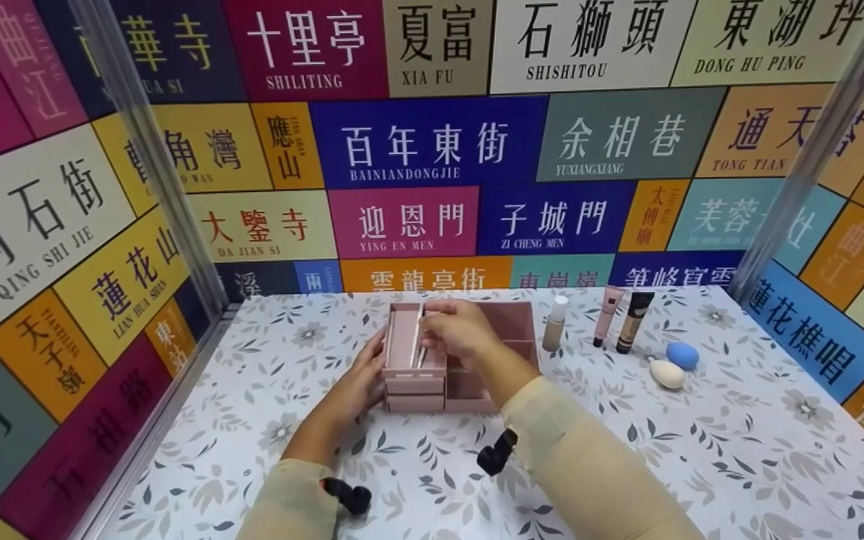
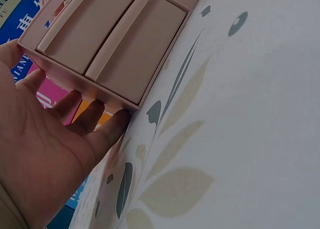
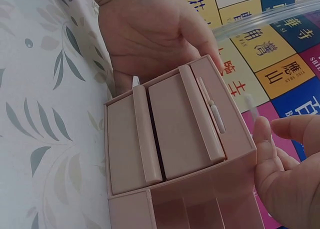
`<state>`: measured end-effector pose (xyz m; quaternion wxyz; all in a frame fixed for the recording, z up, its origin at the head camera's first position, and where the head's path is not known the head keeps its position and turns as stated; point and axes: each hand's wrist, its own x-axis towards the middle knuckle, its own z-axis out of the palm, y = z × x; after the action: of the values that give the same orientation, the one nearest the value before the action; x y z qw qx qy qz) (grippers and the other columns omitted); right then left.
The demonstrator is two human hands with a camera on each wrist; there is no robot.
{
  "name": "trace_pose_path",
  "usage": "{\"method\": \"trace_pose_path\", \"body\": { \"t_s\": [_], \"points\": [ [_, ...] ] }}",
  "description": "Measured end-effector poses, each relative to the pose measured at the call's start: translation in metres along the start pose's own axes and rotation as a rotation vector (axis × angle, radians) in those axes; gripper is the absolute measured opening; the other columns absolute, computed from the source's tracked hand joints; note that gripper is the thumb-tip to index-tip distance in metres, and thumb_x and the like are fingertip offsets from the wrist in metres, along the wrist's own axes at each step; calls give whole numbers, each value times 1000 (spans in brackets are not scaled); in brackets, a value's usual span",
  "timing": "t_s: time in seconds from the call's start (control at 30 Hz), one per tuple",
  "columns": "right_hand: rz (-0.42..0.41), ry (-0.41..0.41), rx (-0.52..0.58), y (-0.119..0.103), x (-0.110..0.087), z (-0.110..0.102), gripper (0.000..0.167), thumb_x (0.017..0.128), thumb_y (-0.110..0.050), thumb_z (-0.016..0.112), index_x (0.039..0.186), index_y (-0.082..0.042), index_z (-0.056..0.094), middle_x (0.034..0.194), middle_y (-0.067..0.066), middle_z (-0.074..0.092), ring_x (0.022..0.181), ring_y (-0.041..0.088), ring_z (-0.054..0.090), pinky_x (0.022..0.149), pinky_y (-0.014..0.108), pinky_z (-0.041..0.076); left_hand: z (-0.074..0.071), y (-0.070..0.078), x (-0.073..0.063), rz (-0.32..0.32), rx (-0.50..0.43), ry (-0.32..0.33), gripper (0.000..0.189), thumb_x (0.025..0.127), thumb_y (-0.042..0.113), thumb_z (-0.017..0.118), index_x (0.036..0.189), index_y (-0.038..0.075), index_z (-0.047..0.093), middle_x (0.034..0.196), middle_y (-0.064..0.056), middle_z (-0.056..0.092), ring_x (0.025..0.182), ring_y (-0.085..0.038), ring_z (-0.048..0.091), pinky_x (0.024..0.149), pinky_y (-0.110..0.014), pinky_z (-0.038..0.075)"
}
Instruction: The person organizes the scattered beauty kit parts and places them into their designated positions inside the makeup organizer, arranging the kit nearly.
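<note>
A pink desktop organizer (image 1: 407,403) stands on the table, with two stacked drawers at its left and open compartments at its right. My left hand (image 1: 361,381) rests against its left side, fingers extended along the wall; in the left wrist view the fingertips (image 2: 91,114) touch the edge. Over the top section my right hand (image 1: 462,328) pinches a thin, white-tipped cotton swab (image 3: 250,103) between thumb and forefinger. Through the front slot another cotton swab (image 3: 216,116) shows inside. Both drawers (image 3: 182,121) are closed. My right hand hides part of the top and the compartments.
Right of the organizer stand a pump bottle (image 1: 554,326), a pink tube (image 1: 607,319) and a dark-capped beige tube (image 1: 632,326). Farther right lie a blue makeup sponge (image 1: 682,355) and a cream one (image 1: 667,373). Panels printed with lettering enclose the floral-covered table (image 1: 739,465).
</note>
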<state>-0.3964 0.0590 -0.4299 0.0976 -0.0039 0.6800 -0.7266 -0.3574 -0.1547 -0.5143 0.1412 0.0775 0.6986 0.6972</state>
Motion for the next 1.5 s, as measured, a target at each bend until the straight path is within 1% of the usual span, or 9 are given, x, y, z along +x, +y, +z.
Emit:
{"method": "trace_pose_path", "body": {
  "t_s": [0.1, 0.17, 0.33, 0.57, 0.77, 0.93, 1.1, 1.33, 1.5],
  "points": [
    [-7, -1, 10, 2, 0, -1, 50, 99, -2, 69, 147, 2, 60, 113, 17, 70, 73, 15, 71, 70, 26, 65, 0, 0, 0, -3, -6, 11, 56, 111, 55, 45, 164, 58, 26, 181, 8, 16, 165, -33, 29, 132, -59, 30],
    [-13, 3, 26, 3, -1, -2, 50, 98, -2, 70, 147, 1, 60, 108, 13, 69, 73, 15, 71, 70, 26, 65, 1, 0, 1, 8, -6, 2, 58, 113, 52, 44, 167, 53, 23, 181, 4, 13, 165, -34, 27, 132, -60, 29],
    [-35, 26, 74, 6, -4, -5, 45, 98, -4, 72, 142, 1, 64, 103, 9, 66, 80, 16, 71, 76, 27, 66, 1, 1, 3, 21, -5, -16, 62, 114, 48, 43, 170, 46, 18, 182, -1, 9, 167, -37, 21, 133, -62, 26],
    [-50, 37, 133, 12, -12, -19, 43, 99, -3, 71, 142, 0, 65, 104, 10, 68, 83, 18, 70, 78, 30, 66, 0, 1, 2, -11, 8, 7, 58, 110, 56, 47, 164, 57, 25, 181, 7, 12, 168, -32, 21, 133, -60, 26],
    [-51, 43, 178, 16, -23, -37, 45, 99, 0, 70, 143, 1, 63, 110, 14, 72, 80, 18, 71, 76, 30, 66, 0, 0, 2, -3, 0, -5, 58, 111, 55, 46, 165, 56, 24, 181, 8, 13, 167, -33, 22, 133, -60, 27],
    [-57, 53, 178, 17, -32, -47, 45, 100, 0, 69, 144, 2, 61, 103, 8, 71, 74, 16, 70, 73, 27, 65, 0, -1, 2, 7, 2, -6, 59, 111, 56, 47, 165, 56, 24, 181, 7, 14, 166, -33, 25, 133, -60, 28],
    [-66, 40, 177, 19, -37, -57, 48, 101, 1, 67, 147, 4, 56, 100, 5, 69, 74, 16, 69, 72, 26, 65, -1, -2, 2, 17, 2, -8, 59, 111, 56, 47, 165, 56, 24, 182, 5, 12, 166, -35, 26, 132, -60, 28],
    [-81, 56, 193, 25, -44, -85, 44, 101, 3, 66, 144, 4, 57, 101, 5, 69, 78, 16, 69, 73, 26, 65, -1, -2, 1, 19, 11, -15, 60, 112, 55, 44, 167, 53, 20, 182, 5, 10, 168, -36, 20, 133, -62, 26],
    [-93, 90, 156, 32, -50, -114, 48, 101, 1, 67, 147, 4, 53, 102, 3, 68, 81, 15, 68, 76, 25, 64, -1, 1, 1, -11, 27, 3, 58, 111, 57, 46, 164, 58, 24, 181, 9, 14, 167, -32, 23, 133, -61, 28]
  ]
}}
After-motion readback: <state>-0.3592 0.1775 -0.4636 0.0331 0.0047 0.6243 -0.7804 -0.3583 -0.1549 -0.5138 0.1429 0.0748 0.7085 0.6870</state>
